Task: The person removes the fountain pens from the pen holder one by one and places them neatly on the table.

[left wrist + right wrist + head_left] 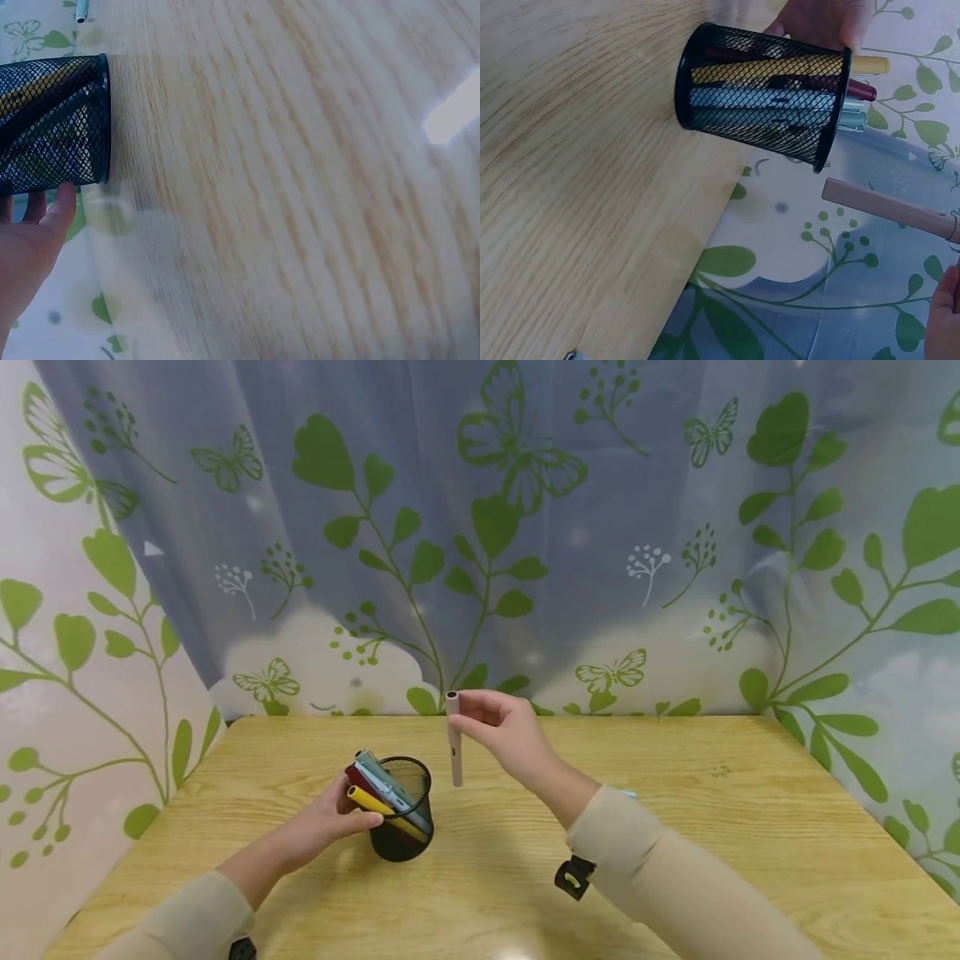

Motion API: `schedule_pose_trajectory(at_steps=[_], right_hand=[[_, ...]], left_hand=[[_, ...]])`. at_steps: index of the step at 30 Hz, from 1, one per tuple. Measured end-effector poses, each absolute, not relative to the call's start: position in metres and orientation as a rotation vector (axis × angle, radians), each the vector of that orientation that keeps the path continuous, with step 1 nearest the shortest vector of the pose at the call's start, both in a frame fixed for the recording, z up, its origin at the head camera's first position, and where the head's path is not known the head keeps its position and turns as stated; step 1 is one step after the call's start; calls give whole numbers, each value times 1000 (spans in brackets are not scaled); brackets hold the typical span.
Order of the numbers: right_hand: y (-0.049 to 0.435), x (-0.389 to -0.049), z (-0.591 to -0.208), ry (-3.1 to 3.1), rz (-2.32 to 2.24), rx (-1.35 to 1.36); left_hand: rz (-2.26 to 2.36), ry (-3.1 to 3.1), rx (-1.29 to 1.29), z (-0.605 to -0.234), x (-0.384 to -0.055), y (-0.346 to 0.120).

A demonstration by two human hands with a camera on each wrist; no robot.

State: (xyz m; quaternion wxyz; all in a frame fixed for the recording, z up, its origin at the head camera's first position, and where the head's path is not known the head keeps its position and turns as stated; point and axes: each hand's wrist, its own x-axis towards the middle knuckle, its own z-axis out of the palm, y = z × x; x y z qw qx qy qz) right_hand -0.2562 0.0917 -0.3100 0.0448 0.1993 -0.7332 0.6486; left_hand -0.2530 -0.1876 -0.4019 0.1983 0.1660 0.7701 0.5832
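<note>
A black mesh pen holder (pixel 402 843) stands on the table with several pens in it: yellow (pixel 367 799), dark red, light blue and teal. My left hand (pixel 324 822) grips it from the left, thumb at the rim; some fingers are hidden behind it. In the left wrist view, fingertips touch the mesh wall (pixel 52 127). To the right of the holder, my right hand (pixel 510 731) pinches a pale pink pen (pixel 455 752) near its top. That pen hangs nearly upright above the table, apart from the holder, as the right wrist view also shows (pixel 885 206).
The wooden table (pixel 675 877) reaches back to a curtain (pixel 420 527) printed with leaves and butterflies. A small light blue thing (pixel 628 793) lies on the table, mostly hidden behind my right forearm. Each wrist wears a black strap device (pixel 574 877).
</note>
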Motion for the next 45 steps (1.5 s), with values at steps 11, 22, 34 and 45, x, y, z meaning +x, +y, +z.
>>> schedule_pose_trajectory(at_steps=[11, 22, 34, 45], right_hand=[[109, -252, -316, -2327, 1931, 596], [125, -252, -327, -2390, 1860, 559], [146, -255, -341, -2446, 1781, 572], [164, -257, -348, -2517, 1753, 537]], left_hand=[[1644, 2146, 491, -399, -250, -187], [1642, 2137, 465, -402, -252, -187], [1636, 2154, 490, -403, -253, -188], [1640, 2140, 487, -403, -253, -188]])
